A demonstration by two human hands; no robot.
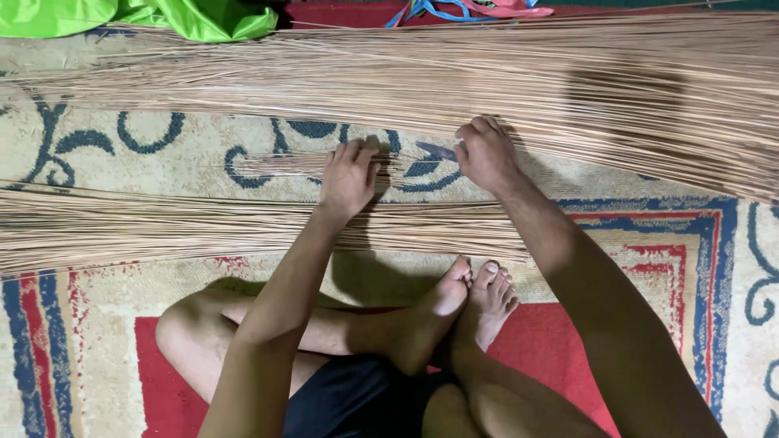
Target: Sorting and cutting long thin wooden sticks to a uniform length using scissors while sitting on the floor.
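I sit cross-legged on a patterned carpet (105,341) among long thin tan sticks. My left hand (349,174) rests with curled fingers on a small bunch of sticks (280,165) that lies across the carpet between two larger piles. My right hand (485,154) is closed at the near edge of the far pile (487,81), and a small dark blade (438,151) pokes out of it to the left, towards my left hand. The hands are about a hand's width apart. What the right palm grips is hidden.
A second long pile of sticks (162,227) lies across the carpet between my hands and my bare feet (475,300). A green cloth (195,18) and blue and pink straps (471,10) lie beyond the far pile.
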